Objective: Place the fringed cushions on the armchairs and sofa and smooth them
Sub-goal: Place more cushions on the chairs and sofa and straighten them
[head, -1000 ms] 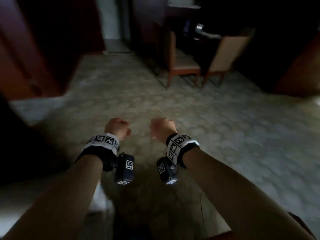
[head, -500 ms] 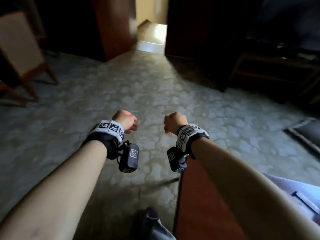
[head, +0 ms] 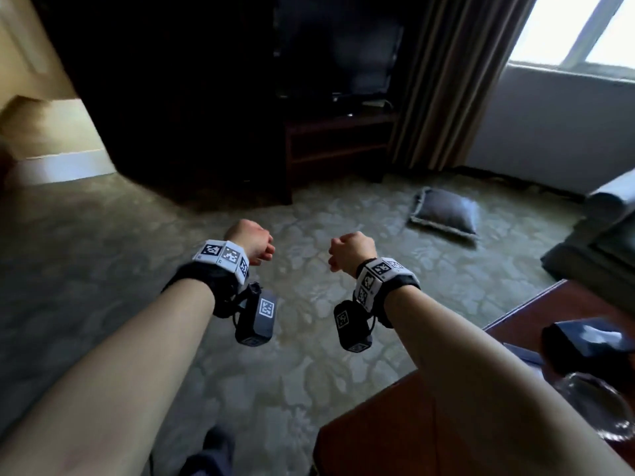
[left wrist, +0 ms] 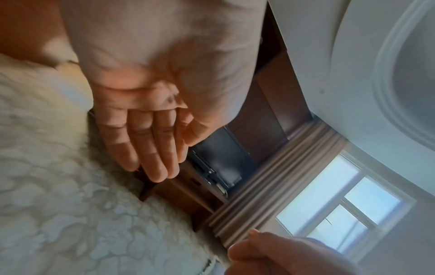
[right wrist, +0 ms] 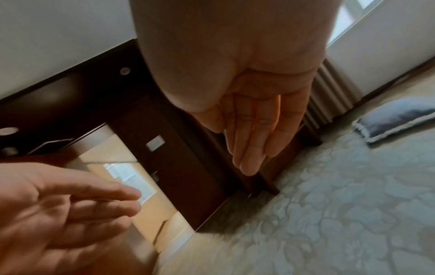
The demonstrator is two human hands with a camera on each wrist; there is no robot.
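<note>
A grey fringed cushion (head: pixel 445 213) lies flat on the patterned carpet near the curtain, also visible in the right wrist view (right wrist: pixel 397 119). A grey upholstered seat (head: pixel 604 235) shows partly at the right edge, a short way right of the cushion. My left hand (head: pixel 252 242) and right hand (head: pixel 347 250) hang in the air side by side, well short of the cushion. The wrist views show the left hand (left wrist: pixel 150 145) and the right hand (right wrist: pixel 252 134) with relaxed fingers holding nothing.
A dark TV cabinet (head: pixel 336 142) stands ahead against the wall, with a long curtain (head: pixel 446 80) and a window to its right. A reddish wooden table (head: pixel 412 424) sits close at lower right with a dark object (head: pixel 584 341) and glassware (head: pixel 598 407) on it.
My view has swung across the room, from the dining chairs past a doorway to the TV cabinet and window. The cushion has come into sight. Both hands stay raised and empty.
</note>
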